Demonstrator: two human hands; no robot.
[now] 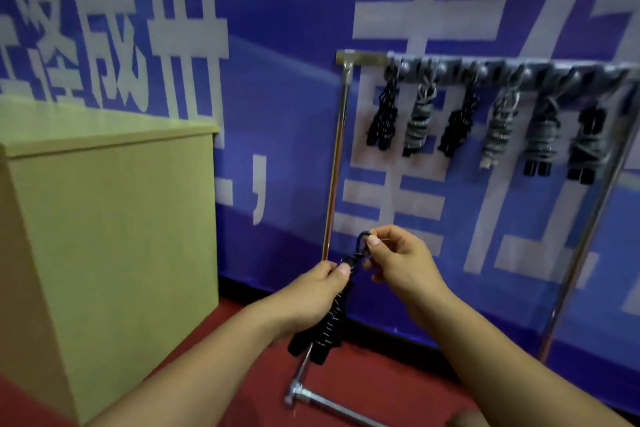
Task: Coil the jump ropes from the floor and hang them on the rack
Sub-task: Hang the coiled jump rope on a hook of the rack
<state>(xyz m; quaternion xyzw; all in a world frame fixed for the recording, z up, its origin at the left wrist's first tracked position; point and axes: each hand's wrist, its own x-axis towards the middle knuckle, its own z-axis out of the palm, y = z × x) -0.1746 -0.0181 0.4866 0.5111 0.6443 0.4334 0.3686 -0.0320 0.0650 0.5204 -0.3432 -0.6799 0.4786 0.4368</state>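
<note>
The left hand [320, 288] grips the black coiled jump rope bundle [330, 319] upright while the right hand [394, 256] pinches its top loop [362, 246] open, apparently readying it for the far metal rack [360, 59].

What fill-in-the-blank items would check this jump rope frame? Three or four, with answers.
1. The left hand grips a coiled jump rope whose colour is ____.
2. The right hand pinches the small ____ of cord at the bundle's top.
3. The number of bundles already hanging on the rack is ____.
4. The wooden cabinet stands to the rack's ____.

Answers: black; loop; six; left
</note>
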